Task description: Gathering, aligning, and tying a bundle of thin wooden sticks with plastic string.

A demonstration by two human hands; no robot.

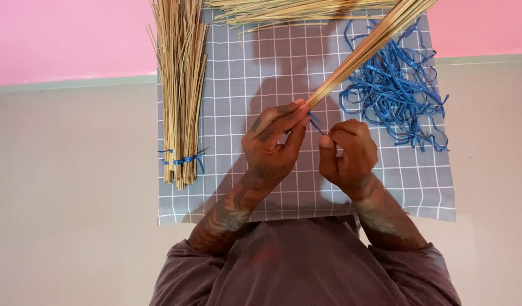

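Left of our left hand (272,144) we find bare checked cloth (227,113) up to the tied stick bundle (180,90); beyond our right hand (349,153), tangled blue strips (394,96) block the way.

Person seen from above at bottom centre of the frame. Wears a dull mauve-brown long-sleeved cotton top, sleeves pushed up to around the elbows, cloth bunched in soft folds there. Faint reddish patch on the chest area, lower centre. Both forearms bare and covered in dark tattoos running down toward the wrists. Left hand (272,148) has tattoo marks on the fingers; right hand (347,154) shows short nails, no rings seen.
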